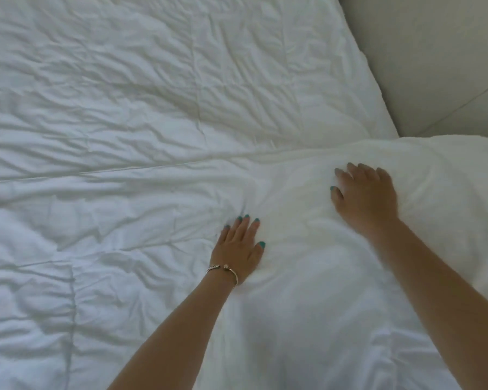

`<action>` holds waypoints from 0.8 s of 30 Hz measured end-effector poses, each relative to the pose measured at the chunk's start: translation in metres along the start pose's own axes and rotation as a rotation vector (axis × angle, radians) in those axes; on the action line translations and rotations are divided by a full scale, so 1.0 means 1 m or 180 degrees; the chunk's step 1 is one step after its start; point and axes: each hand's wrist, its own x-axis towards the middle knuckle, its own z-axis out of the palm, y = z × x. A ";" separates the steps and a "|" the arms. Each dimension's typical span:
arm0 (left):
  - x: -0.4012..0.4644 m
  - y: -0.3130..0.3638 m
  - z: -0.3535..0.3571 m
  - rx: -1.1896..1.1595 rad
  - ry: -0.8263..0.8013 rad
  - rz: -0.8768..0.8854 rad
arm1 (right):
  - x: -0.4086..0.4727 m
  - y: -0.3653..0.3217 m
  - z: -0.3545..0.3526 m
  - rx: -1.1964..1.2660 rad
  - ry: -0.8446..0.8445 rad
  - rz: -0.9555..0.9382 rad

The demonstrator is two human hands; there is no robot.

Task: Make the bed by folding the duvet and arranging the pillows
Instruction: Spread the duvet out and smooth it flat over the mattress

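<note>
A wrinkled white quilted duvet (124, 108) covers almost the whole view. A brighter white fold of it, or a pillow, (307, 277) bulges at the lower right; I cannot tell which. My left hand (241, 246), with a bracelet on the wrist, lies flat on the fabric at the edge of that bulge, fingers apart. Farther right and higher, my right hand (365, 192) presses palm down on top of the bulge, fingers spread and slightly blurred. Neither hand grips any cloth.
The bed's edge runs diagonally at the upper right, and beyond it lies a pale tiled floor (448, 66).
</note>
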 end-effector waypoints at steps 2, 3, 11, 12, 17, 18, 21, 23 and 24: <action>-0.048 -0.051 0.017 0.0453 0.0095 -0.0055 | -0.043 -0.034 0.015 0.0172 0.0055 -0.0254; -0.074 -0.075 0.026 0.0550 0.0091 -0.0132 | -0.066 -0.052 0.025 0.0208 0.0000 -0.0314; -0.259 -0.208 0.073 0.0431 -0.0058 -0.1111 | -0.182 -0.197 0.075 0.0608 -0.0842 0.0277; -0.275 -0.215 0.077 0.0346 -0.0064 -0.1141 | -0.188 -0.215 0.075 0.0534 -0.0928 0.0277; -0.340 -0.257 0.084 0.0097 0.0071 -0.1348 | -0.238 -0.333 0.064 0.1154 -0.1113 0.0709; -0.355 -0.271 0.085 0.0091 0.0074 -0.1515 | -0.258 -0.365 0.063 0.1173 -0.1316 0.0738; -0.391 -0.329 0.091 0.0294 0.0138 -0.1771 | -0.321 -0.456 0.066 0.0970 -0.2012 0.0439; -0.398 -0.366 0.084 0.0446 0.0045 -0.1725 | -0.341 -0.492 0.076 0.0976 -0.2160 0.0434; -0.397 -0.381 0.081 0.0491 0.0030 -0.1655 | -0.340 -0.502 0.081 0.0979 -0.2174 0.0522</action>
